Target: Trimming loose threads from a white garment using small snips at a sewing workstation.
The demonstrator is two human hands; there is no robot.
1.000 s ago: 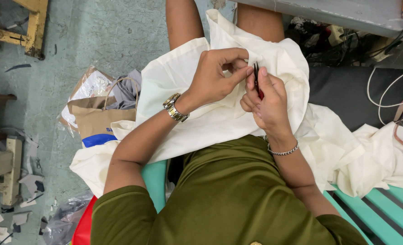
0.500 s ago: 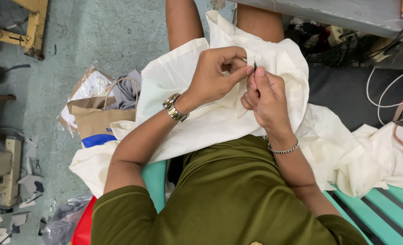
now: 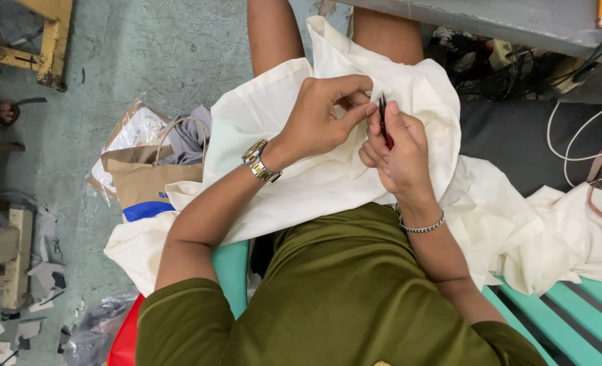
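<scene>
A large piece of cream cloth (image 3: 294, 183) lies over my lap and spills to the right. My left hand (image 3: 324, 115), with a metal watch on the wrist, pinches a fold of this cloth near its upper part. My right hand (image 3: 396, 149), with a thin bracelet on the wrist, grips a small dark thread clipper with a red part (image 3: 384, 122), its tip at the pinched fold. The two hands touch at the fingertips. I wear an olive green shirt.
A brown paper bag (image 3: 145, 179) with cloth in it stands on the concrete floor at the left. More cream cloth (image 3: 565, 237) is heaped on a teal slatted bench (image 3: 572, 318) at the right. Cables and a grey table edge (image 3: 517, 24) lie beyond. Yellow wooden furniture (image 3: 50, 41) stands far left.
Both hands stay at the same fold of cloth; the fingers have shifted slightly around the clipper. A foot at the far left edge has come into view.
</scene>
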